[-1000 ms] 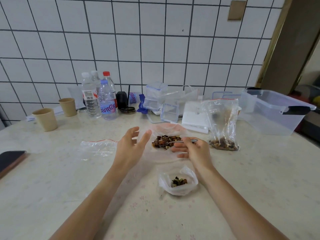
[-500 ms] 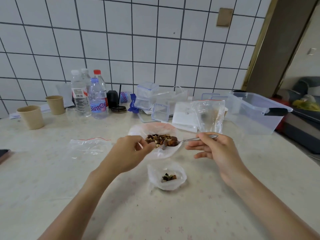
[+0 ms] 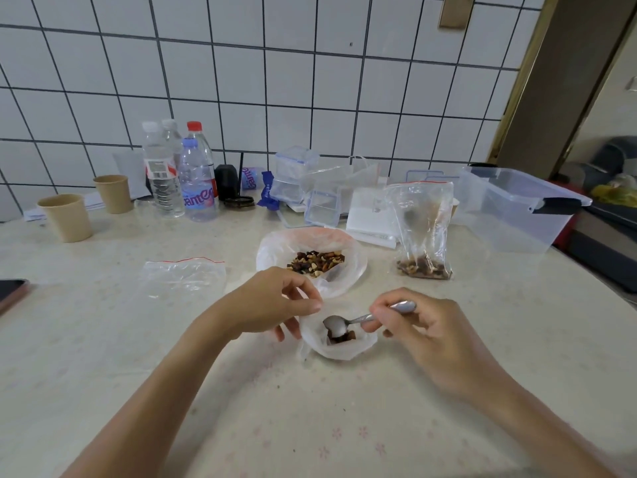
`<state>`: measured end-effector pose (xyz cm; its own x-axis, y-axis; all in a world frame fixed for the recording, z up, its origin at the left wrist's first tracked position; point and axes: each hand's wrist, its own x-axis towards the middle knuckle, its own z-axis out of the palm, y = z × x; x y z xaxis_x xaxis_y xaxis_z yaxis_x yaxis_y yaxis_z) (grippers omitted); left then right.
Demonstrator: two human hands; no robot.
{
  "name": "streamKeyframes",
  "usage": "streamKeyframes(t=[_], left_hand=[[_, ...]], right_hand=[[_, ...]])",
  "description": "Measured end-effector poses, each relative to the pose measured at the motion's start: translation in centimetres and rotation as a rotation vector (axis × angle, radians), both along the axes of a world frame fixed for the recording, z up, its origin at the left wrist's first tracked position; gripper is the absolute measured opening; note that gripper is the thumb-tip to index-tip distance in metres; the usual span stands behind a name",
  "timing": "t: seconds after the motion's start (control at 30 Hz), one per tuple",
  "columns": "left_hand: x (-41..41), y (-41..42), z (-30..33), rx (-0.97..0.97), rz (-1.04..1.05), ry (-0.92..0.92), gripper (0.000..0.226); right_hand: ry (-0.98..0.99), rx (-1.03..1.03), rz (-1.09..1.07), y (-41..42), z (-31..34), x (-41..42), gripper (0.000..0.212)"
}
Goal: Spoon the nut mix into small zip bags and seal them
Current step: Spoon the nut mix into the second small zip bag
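A small open zip bag [image 3: 339, 346] sits on the table near the middle, with some nut mix in its bottom. My left hand [image 3: 272, 305] pinches the bag's left rim. My right hand [image 3: 431, 336] grips a metal spoon [image 3: 348, 324] whose bowl is tipped down inside the small bag. Behind it lies a larger open plastic bag [image 3: 351, 267] holding the nut mix [image 3: 315, 262]. An empty flat zip bag [image 3: 182, 277] lies to the left. Another zip bag [image 3: 422, 229] stands upright at the right with nuts at its bottom.
Two paper cups [image 3: 67, 217], several water bottles [image 3: 179, 177], small clear boxes [image 3: 293, 177] and a white box [image 3: 370, 215] line the tiled wall. A big clear storage bin [image 3: 513, 208] sits far right. A phone [image 3: 12, 293] lies at the left edge.
My right hand brought the spoon from the big bag of nut mix down into the small bag. My left hand moved from the big bag's rim to the small bag's rim.
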<state>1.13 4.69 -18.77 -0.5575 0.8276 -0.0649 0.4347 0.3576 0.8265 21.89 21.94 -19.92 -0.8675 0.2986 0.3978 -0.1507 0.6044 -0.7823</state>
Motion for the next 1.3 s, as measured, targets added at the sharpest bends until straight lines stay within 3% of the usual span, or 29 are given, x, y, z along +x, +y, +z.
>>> streamKeyframes(t=[0.1, 0.2, 0.33, 0.5, 0.6, 0.7, 0.8, 0.93, 1.07, 1.2, 1.3], left_hand=[[-0.3, -0.2, -0.1, 0.047, -0.032, 0.015, 0.003], [-0.7, -0.3, -0.1, 0.087, -0.050, 0.064, 0.003], [-1.0, -0.3, -0.2, 0.093, -0.058, 0.145, 0.003], [-1.1, -0.3, 0.2, 0.056, 0.003, 0.165, 0.015], [-1.6, -0.4, 0.6, 0.099, 0.120, 0.190, 0.020], [-2.0, -0.4, 0.5, 0.166, 0.299, 0.264, 0.026], [-2.9, -0.3, -0.1, 0.205, 0.494, 0.388, 0.031], [-4.4, -0.3, -1.6, 0.216, 0.743, 0.478, 0.050], [-4.8, 0.5, -3.5, 0.118, 0.691, 0.429, 0.063], [-4.7, 1.4, -4.5, 0.226, 0.587, 0.323, 0.041], [-4.8, 1.7, -4.5, 0.288, 0.583, 0.253, 0.038]], right_hand=[[0.052, 0.475, 0.072, 0.0, -0.6, 0.3, 0.015], [0.089, 0.618, 0.089, 0.1, -1.0, 0.3, 0.015], [0.000, 0.389, 0.066, 0.5, -1.3, 0.4, 0.017], [0.189, -0.099, -0.032, 0.2, -0.3, -0.7, 0.018], [0.231, -0.435, -0.105, 0.6, 0.7, -2.3, 0.019], [0.165, -0.648, -0.155, 1.0, 1.1, -4.2, 0.022], [0.113, -0.702, -0.166, 1.3, 0.6, -6.4, 0.025], [0.067, -0.627, -0.182, 1.5, -0.3, -9.6, 0.029], [0.067, -0.582, -0.154, 1.3, -0.8, -12.2, 0.025], [0.022, -0.467, -0.141, 1.1, -2.0, -13.8, 0.022], [0.028, -0.445, -0.181, 1.1, -3.2, -14.4, 0.021]])
